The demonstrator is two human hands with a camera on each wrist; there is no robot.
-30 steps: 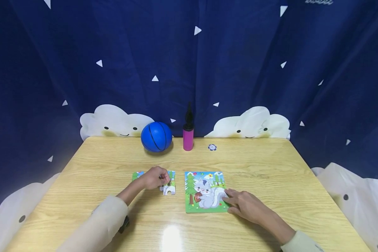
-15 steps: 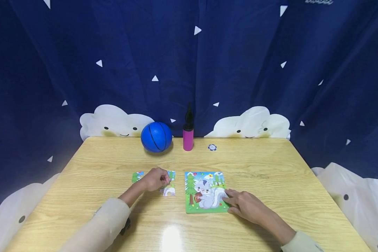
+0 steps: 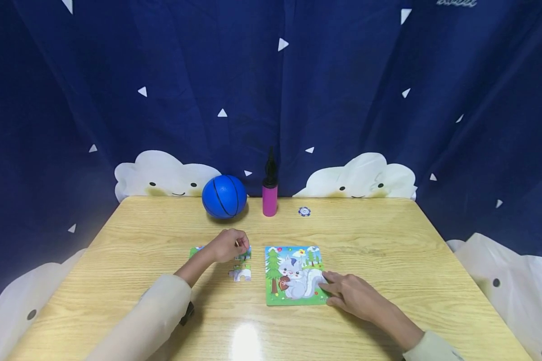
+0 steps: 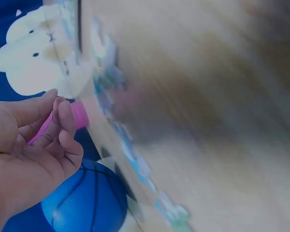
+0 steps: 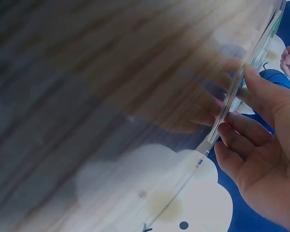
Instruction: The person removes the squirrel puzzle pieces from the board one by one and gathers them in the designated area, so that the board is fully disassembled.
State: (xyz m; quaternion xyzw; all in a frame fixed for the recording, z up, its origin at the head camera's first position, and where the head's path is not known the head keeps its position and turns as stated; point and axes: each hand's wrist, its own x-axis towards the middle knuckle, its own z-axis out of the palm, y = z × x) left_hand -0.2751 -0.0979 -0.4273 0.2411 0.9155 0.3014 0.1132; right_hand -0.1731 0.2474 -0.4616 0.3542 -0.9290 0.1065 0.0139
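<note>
In the head view my left hand (image 3: 228,245) hovers over jigsaw pieces. Its fingers are loosely bent, the thumb near the index fingertip; the left wrist view shows nothing between them. A piece with trees (image 3: 245,254) lies partly under it, and a grey-and-white piece (image 3: 241,273) lies just nearer, apart from it. A green corner piece (image 3: 193,251) shows behind the wrist; the hand and forearm hide what lies between. My right hand (image 3: 354,296) rests its fingertips on the right edge of a flat square squirrel picture board (image 3: 295,276).
A blue ball (image 3: 224,196) and a pink hand pump (image 3: 270,198) with a black top stand at the table's back. Right of them lies a blue-and-white chip (image 3: 304,211). A dark blue curtain (image 3: 271,90) hangs behind the wooden table (image 3: 379,240).
My left hand has moved slightly back and to the right, away from the grey-and-white piece. A gap now shows between the two right-hand pieces. My right hand and the board stay still.
</note>
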